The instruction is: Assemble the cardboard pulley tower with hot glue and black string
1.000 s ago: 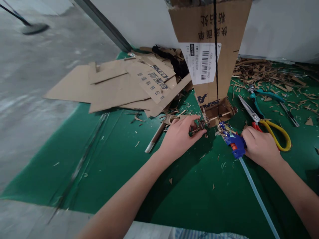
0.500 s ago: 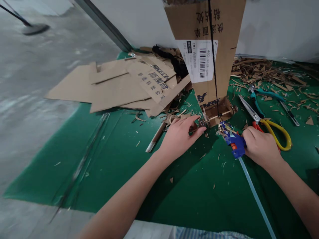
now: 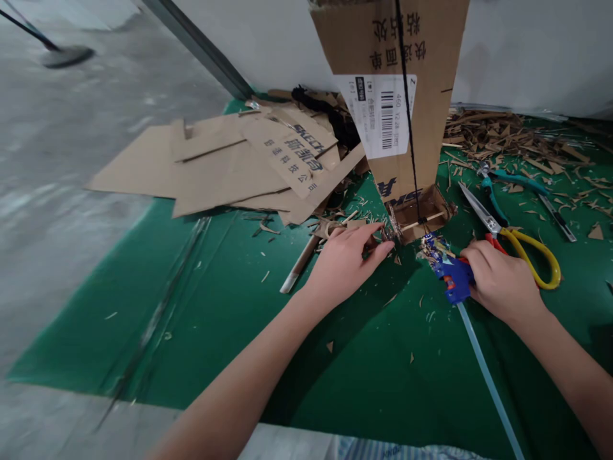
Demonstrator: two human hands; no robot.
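Observation:
My left hand rests on the green mat, fingers pinched around a small cardboard bit at the base of the tall cardboard tower. My right hand grips a blue hot glue gun, its nozzle pointing toward the tower's open base. A clear glue stick trails back from the gun. A black string runs down the tower's front beside a white barcode label.
Flat cardboard sheets lie at the left on the mat. Yellow-handled scissors and teal pliers sit right of the tower among cardboard scraps. A wooden strip lies near my left hand. Grey floor spreads left.
The view shifted slightly, so the tower sits a little further left. My hands stay almost still at the tower's base.

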